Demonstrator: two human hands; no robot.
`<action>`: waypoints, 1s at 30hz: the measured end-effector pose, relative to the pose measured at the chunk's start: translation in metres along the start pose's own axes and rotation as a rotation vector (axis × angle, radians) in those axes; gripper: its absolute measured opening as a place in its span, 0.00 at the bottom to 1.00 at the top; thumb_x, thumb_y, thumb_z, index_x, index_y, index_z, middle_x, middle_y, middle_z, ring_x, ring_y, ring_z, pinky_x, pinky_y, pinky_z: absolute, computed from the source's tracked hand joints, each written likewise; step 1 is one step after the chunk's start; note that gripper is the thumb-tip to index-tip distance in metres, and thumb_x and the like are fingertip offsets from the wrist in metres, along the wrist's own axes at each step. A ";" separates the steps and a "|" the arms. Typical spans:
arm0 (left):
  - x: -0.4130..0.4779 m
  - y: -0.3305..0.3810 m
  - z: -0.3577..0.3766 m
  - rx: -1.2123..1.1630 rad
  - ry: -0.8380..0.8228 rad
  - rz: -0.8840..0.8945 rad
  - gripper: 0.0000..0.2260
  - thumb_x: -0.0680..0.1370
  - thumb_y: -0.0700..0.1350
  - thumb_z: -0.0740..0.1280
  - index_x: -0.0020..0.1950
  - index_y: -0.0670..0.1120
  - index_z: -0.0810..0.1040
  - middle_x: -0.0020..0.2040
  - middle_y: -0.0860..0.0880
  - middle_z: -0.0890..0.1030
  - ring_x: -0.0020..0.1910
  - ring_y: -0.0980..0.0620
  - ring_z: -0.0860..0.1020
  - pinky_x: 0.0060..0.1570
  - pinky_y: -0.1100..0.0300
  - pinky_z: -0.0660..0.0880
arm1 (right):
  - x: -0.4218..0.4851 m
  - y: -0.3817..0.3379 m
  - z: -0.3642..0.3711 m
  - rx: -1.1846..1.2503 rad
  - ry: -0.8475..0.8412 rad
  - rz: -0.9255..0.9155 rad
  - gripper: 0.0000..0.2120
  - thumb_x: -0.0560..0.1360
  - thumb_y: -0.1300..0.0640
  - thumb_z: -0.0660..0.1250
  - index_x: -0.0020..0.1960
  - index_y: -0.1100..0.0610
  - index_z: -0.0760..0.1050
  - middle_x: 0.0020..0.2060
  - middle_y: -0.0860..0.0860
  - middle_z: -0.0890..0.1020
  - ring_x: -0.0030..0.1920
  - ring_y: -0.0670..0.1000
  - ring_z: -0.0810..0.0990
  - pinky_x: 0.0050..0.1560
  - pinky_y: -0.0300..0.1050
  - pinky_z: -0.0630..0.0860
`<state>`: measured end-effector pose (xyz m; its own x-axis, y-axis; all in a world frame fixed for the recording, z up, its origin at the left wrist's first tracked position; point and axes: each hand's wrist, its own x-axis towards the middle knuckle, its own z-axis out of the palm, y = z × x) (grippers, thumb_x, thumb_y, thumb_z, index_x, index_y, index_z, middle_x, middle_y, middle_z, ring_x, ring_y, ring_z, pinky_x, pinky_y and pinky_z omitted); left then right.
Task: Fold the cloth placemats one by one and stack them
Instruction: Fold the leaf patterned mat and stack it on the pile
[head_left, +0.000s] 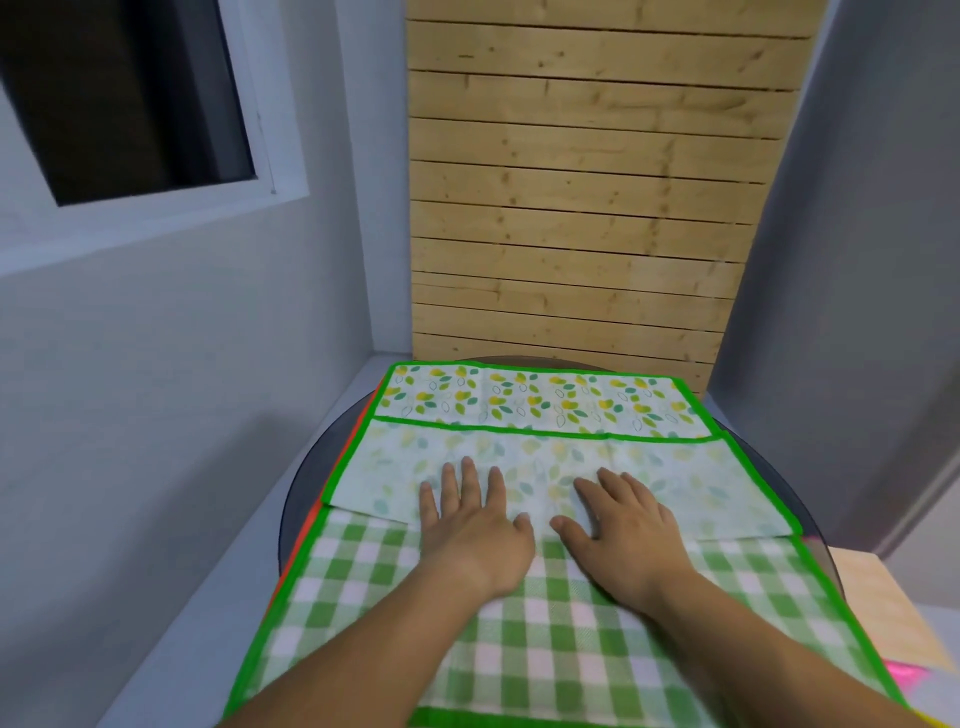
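- Both palms down: my left hand (470, 525) and right hand (626, 525) lie flat, fingers straight and spread. They press the cloth and grip nothing.
- Under them is the leaf-print placemat (545, 397). Its near part is turned over as a pale flap (701, 488), and a strip of printed face shows beyond the flap's far edge.
- It lies on the gingham placemat (571, 639), which is spread open across the dark round table (298, 493).
- I judge it thin, light and limp. It will sag if lifted by the middle and may slide on the cloth beneath.
- The green-bound corners look like the best place to pinch, with the crease pressed flat first.
- An orange edge (311, 525) peeks out on the left, perhaps another mat, but I can't tell how many lie below.
- The near end of the gingham runs out of view.
- A pink thing (906, 670) at the right is too blurred to name.
- I see no finished stack.
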<state>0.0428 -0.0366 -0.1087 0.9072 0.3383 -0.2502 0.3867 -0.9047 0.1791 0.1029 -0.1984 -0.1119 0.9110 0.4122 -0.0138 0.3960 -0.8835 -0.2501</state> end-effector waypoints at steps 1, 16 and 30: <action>-0.002 -0.005 0.000 -0.004 0.006 -0.014 0.29 0.84 0.58 0.42 0.81 0.51 0.34 0.80 0.46 0.30 0.78 0.45 0.29 0.76 0.41 0.32 | 0.000 0.000 -0.001 -0.010 -0.019 0.001 0.33 0.78 0.31 0.48 0.79 0.43 0.53 0.80 0.47 0.51 0.80 0.51 0.46 0.78 0.53 0.45; -0.013 -0.053 -0.022 0.029 0.221 -0.008 0.31 0.80 0.43 0.55 0.82 0.45 0.48 0.83 0.40 0.46 0.82 0.43 0.41 0.78 0.45 0.35 | 0.002 -0.002 -0.005 -0.029 -0.070 -0.003 0.33 0.78 0.31 0.50 0.79 0.43 0.54 0.80 0.47 0.52 0.80 0.51 0.48 0.78 0.55 0.45; 0.032 -0.010 0.003 0.043 0.103 0.234 0.28 0.83 0.63 0.43 0.82 0.58 0.43 0.82 0.53 0.38 0.80 0.51 0.35 0.78 0.45 0.35 | 0.009 0.034 -0.014 0.028 -0.148 -0.075 0.32 0.82 0.39 0.51 0.81 0.50 0.49 0.80 0.47 0.47 0.80 0.50 0.43 0.78 0.48 0.42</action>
<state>0.0677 -0.0177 -0.1209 0.9841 0.1413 -0.1077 0.1590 -0.9709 0.1792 0.1260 -0.2276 -0.1065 0.8514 0.5066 -0.1359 0.4569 -0.8436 -0.2822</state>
